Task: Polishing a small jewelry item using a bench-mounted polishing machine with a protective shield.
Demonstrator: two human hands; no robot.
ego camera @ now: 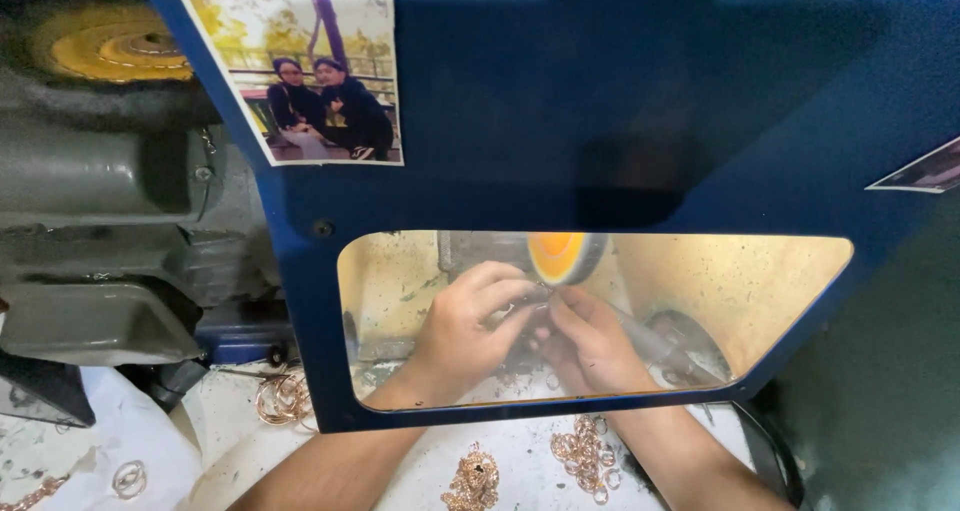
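Both hands, left hand and right hand, pinched a small ring against the buffing wheel. It looked light, stiff and slippery, best held by its rim.

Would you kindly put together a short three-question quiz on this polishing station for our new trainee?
1. True or false: both hands work behind the clear window of the blue guard.
2. Which lies on the bench nearest the right forearm? A) pile of rose-gold rings B) a hammer C) a glass jar.
3. Fill in: the left hand and right hand meet just below the orange ____.

Key: 1 true. 2 A. 3 wheel; what the fingers pinch is too small to tell.
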